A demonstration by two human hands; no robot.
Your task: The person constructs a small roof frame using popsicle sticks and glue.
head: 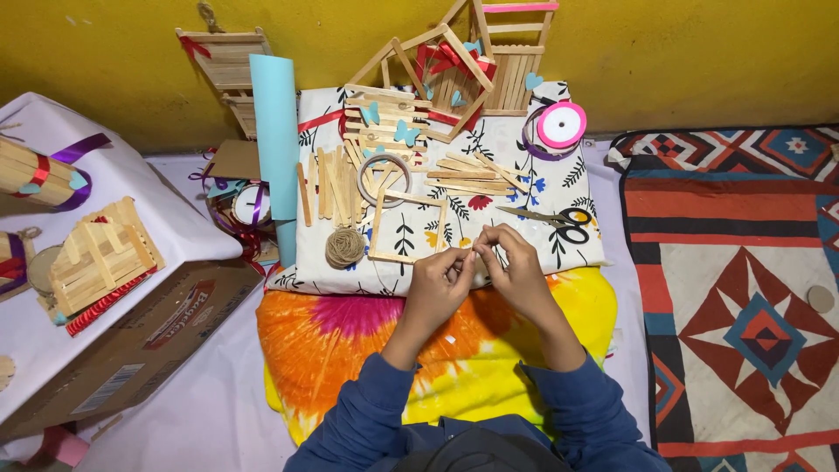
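Blue sleeves at six o'clock lead up to both hands meeting over a tie-dye cushion [350,336]. Left hand [435,284] and right hand [516,273] have their fingers pinched together on something small between them, too tiny to identify. Just beyond, at twelve o'clock from the hands, a square stick frame [407,229] lies on the floral cloth [559,188], twine ball [344,246] at ten o'clock, scissors [559,223] at two. Steady pinching close to the frame looks wise. Farther back: loose craft sticks [328,185] and pink ribbon spool [561,124].

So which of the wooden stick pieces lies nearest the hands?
The flat square frame of wooden sticks, just beyond the left hand; the decorated ones sit farther back.
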